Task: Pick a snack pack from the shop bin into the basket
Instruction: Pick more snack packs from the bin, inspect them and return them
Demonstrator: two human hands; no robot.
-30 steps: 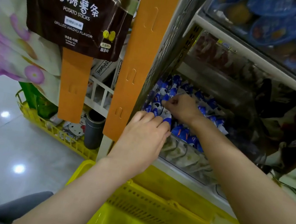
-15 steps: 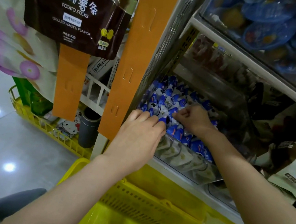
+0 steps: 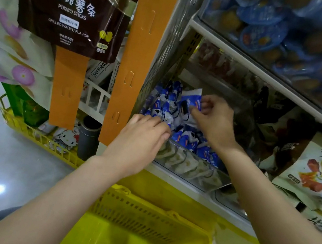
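Nearest, yellow basket is seen below; left hand is curled over bin front, grip can't be told; right hand is pinched on blue snack pack above bin; thin corner pinch, pack could be dropped short

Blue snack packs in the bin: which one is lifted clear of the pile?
The blue-and-white pack pinched in the right hand, raised above the heap at the bin's back. The others lie flat; the left hand rests on the front ones.
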